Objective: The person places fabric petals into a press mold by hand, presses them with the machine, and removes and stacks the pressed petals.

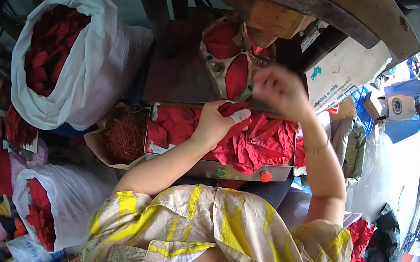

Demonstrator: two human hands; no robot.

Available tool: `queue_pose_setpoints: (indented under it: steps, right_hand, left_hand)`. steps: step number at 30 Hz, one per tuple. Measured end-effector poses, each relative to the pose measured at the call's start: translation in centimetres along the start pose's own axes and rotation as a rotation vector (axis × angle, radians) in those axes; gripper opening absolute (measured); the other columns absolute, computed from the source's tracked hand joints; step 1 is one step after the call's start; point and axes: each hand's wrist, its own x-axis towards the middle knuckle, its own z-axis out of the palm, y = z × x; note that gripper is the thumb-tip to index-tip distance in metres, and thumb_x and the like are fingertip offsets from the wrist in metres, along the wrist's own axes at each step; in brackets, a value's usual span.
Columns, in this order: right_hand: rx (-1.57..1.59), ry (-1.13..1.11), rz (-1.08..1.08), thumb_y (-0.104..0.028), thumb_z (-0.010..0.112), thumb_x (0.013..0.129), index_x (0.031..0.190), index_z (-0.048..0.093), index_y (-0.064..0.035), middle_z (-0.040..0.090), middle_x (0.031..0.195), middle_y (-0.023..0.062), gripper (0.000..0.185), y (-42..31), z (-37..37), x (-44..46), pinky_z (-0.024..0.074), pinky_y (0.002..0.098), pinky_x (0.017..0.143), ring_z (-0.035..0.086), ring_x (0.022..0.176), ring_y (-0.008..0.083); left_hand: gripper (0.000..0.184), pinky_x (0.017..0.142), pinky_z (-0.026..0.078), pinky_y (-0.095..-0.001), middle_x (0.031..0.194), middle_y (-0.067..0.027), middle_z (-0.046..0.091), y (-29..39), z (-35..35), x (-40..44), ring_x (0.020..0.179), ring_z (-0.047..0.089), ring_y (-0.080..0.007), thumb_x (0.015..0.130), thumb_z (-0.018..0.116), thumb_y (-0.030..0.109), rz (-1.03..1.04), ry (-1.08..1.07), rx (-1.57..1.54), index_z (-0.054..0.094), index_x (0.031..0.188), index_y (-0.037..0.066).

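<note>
My left hand [216, 124] is closed around a small bundle of red cloth pieces [231, 110], just in front of the metal frame. White tape is wrapped around one of its digits. My right hand [282, 91] is raised at the right side of the frame; motion smears its fingers, so I cannot tell whether it holds anything. The metal die frame [218, 69] lies on the dark machine bed, with red cloth [236, 76] showing through its openings. Below my left hand, crumpled red cloth pieces [258, 142] fill a tray [190, 166].
A heavy machine arm [288, 7] with a wooden block [276, 18] hangs over the frame. Green [221, 172] and red [265, 176] buttons sit on the front panel. White sacks [102, 29] of red scraps stand left, beside a bag of thin red strips [124, 136].
</note>
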Motion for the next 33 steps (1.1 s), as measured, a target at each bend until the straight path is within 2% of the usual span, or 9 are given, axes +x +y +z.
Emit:
queue_pose_setpoints:
  steps: [4, 9, 11, 14, 21, 25, 27, 30, 33]
  right_hand:
    - [0.002, -0.002, 0.121, -0.006, 0.069, 0.087, 0.102, 0.066, -0.0009, 0.062, 0.083, 0.0032, 0.015, -1.1, 1.5, -4.3, 0.0463, 0.0216, 0.063, 0.056, 0.074, 0.0064]
    - [-0.138, 0.125, 0.434, -0.011, 0.065, 0.089, 0.099, 0.066, -0.0039, 0.062, 0.076, 0.0047, 0.012, -1.9, -6.2, 1.3, 0.0496, 0.0322, 0.067, 0.061, 0.073, 0.0162]
    - [-0.516, -0.007, -0.43, -0.008, 0.063, 0.09, 0.098, 0.066, -0.0037, 0.065, 0.079, 0.0069, 0.01, 1.8, -7.6, 4.4, 0.0498, 0.0328, 0.066, 0.063, 0.074, 0.0185]
    - [-0.526, -0.178, -0.605, -0.005, 0.061, 0.089, 0.099, 0.066, -0.0032, 0.066, 0.085, 0.0103, 0.011, 1.5, -6.8, 7.8, 0.0489, 0.0353, 0.066, 0.064, 0.077, 0.022]
    - [-0.13, -0.333, -0.075, -0.006, 0.063, 0.09, 0.102, 0.065, -0.0055, 0.064, 0.101, 0.007, 0.012, 0.8, -5.4, 8.0, 0.0539, 0.0349, 0.076, 0.063, 0.094, 0.021]
    - [-0.104, -0.093, -0.184, -0.011, 0.065, 0.091, 0.106, 0.067, -0.0067, 0.066, 0.097, 0.0045, 0.015, 2.7, -4.2, 7.3, 0.0562, 0.0284, 0.069, 0.063, 0.091, 0.0176]
    - [-0.124, 0.009, -0.272, -0.013, 0.066, 0.091, 0.106, 0.068, -0.0062, 0.067, 0.094, 0.0042, 0.016, 2.1, -3.9, 7.1, 0.0557, 0.0268, 0.066, 0.064, 0.091, 0.0182]
    - [0.213, 0.126, 0.149, -0.018, 0.067, 0.091, 0.106, 0.067, -0.0028, 0.068, 0.093, 0.0051, 0.021, -0.9, -3.2, 7.3, 0.0538, 0.0279, 0.067, 0.065, 0.086, 0.0185]
    - [0.561, 0.346, 0.067, -0.019, 0.058, 0.096, 0.11, 0.061, -0.0003, 0.065, 0.106, 0.0086, 0.024, -1.1, -0.4, 11.1, 0.0522, 0.0265, 0.074, 0.065, 0.094, 0.0148]
  left_hand:
    - [0.026, 0.074, 0.053, -0.0249, 0.093, -0.0093, 0.07, 0.2, 0.7, -1.0, 0.083, 0.065, -0.0098, 0.087, 0.073, 0.008, 0.157, -0.14, 0.361, 0.064, 0.109, -0.003]
    - [0.027, 0.068, 0.05, -0.025, 0.078, -0.0022, 0.06, 1.4, 0.3, -2.0, 0.067, 0.056, -0.0088, 0.101, 0.049, 0.009, 0.131, -0.248, 0.109, 0.059, 0.124, 0.0]
    - [0.031, 0.066, 0.049, -0.0245, 0.076, -0.0009, 0.057, 4.4, 0.4, -1.8, 0.066, 0.056, -0.0087, 0.098, 0.054, 0.009, 0.238, -0.236, 0.173, 0.058, 0.127, 0.0]
    - [0.039, 0.065, 0.05, -0.0252, 0.081, -0.0003, 0.055, 8.3, 0.0, -0.7, 0.068, 0.056, -0.0094, 0.093, 0.061, 0.006, 0.31, -0.275, 0.02, 0.056, 0.131, -0.002]
    - [0.027, 0.063, 0.049, -0.0276, 0.083, -0.0086, 0.064, 12.6, 1.0, 1.8, 0.065, 0.057, -0.0139, 0.089, 0.066, 0.007, 0.358, -0.262, -0.007, 0.061, 0.113, -0.006]
    - [0.022, 0.061, 0.049, -0.0296, 0.082, -0.0125, 0.07, 12.8, 0.6, 4.3, 0.062, 0.061, -0.015, 0.088, 0.068, 0.012, 0.426, -0.098, 0.191, 0.067, 0.102, -0.004]
    - [0.019, 0.058, 0.043, -0.0255, 0.07, -0.0054, 0.065, 12.4, -2.5, 6.3, 0.061, 0.057, -0.0108, 0.089, 0.069, 0.013, 0.602, 0.259, 0.815, 0.07, 0.096, -0.004]
    - [0.019, 0.055, 0.042, -0.0239, 0.068, -0.0045, 0.066, 12.4, -5.5, 7.0, 0.059, 0.057, -0.0091, 0.089, 0.07, 0.014, 0.495, 0.44, 1.087, 0.07, 0.096, -0.004]
    - [0.02, 0.058, 0.05, -0.0328, 0.065, -0.0136, 0.067, 11.5, -5.9, 6.9, 0.06, 0.068, -0.0241, 0.084, 0.073, 0.021, 0.618, 0.43, 0.982, 0.073, 0.094, 0.003]
